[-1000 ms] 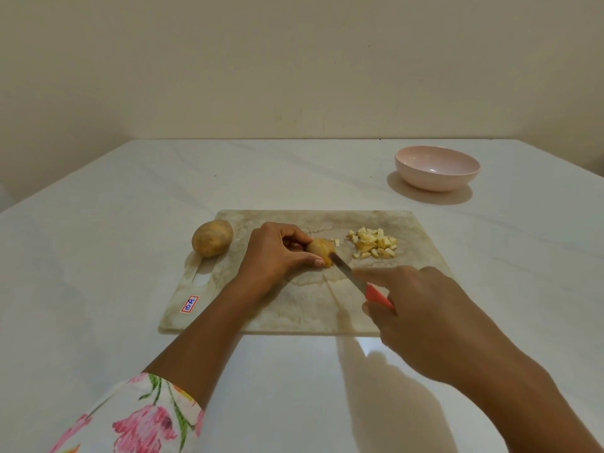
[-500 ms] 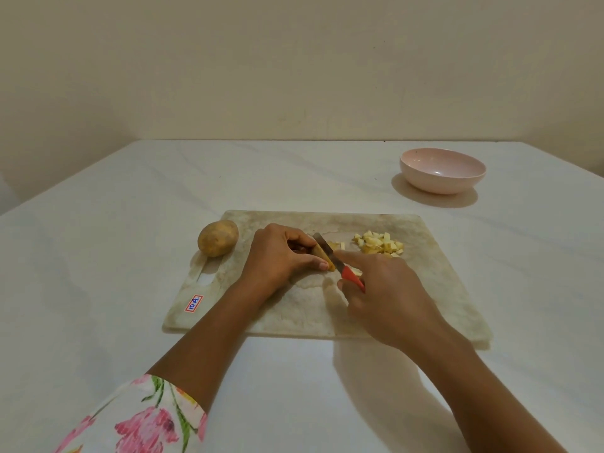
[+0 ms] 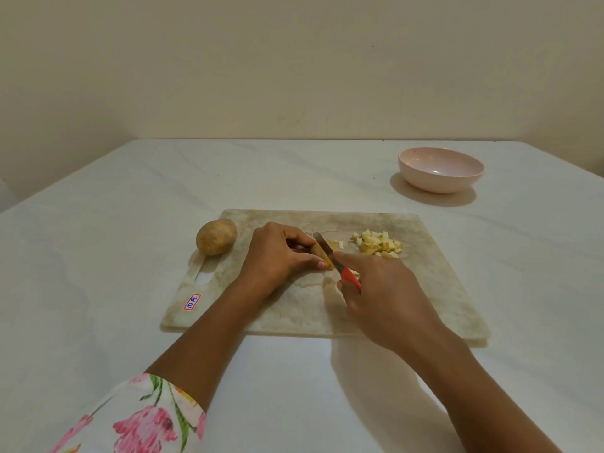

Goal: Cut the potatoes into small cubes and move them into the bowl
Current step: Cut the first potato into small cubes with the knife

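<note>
White table (image 3: 98, 230) against a plain cream wall. On it lies a pale, marbled rectangular cutting board (image 3: 425, 289); a slot handle and a small red-and-blue sticker (image 3: 192, 302) sit at its left end, the print too small to read with confidence. A whole brown-skinned potato (image 3: 216, 237) rests at the board's far left corner, partly over the edge. Left hand (image 3: 277, 253) is on the board with fingers curled over a tan potato piece (image 3: 318, 252) and thumb along its near side, pinning it down; most of the piece is hidden under the fingers, so its size and shape cannot be judged. Right hand (image 3: 382, 289) is closed round a small knife with a red handle (image 3: 350, 278), index finger laid along the top of the blade; only a sliver of handle shows between the fingers. The dark blade stands against the right face of the held piece; whether the edge has reached the board cannot be told. A couple of loose pale bits lie just right of the blade. A heap of small pale-yellow potato cubes (image 3: 377, 244) sits on the board farther right, apart from both hands. A shallow round pink bowl (image 3: 438, 184) stands on the table beyond the board's far right corner, well apart from the cubes. A floral sleeve (image 3: 140, 420) is cut off at the bottom edge.
</note>
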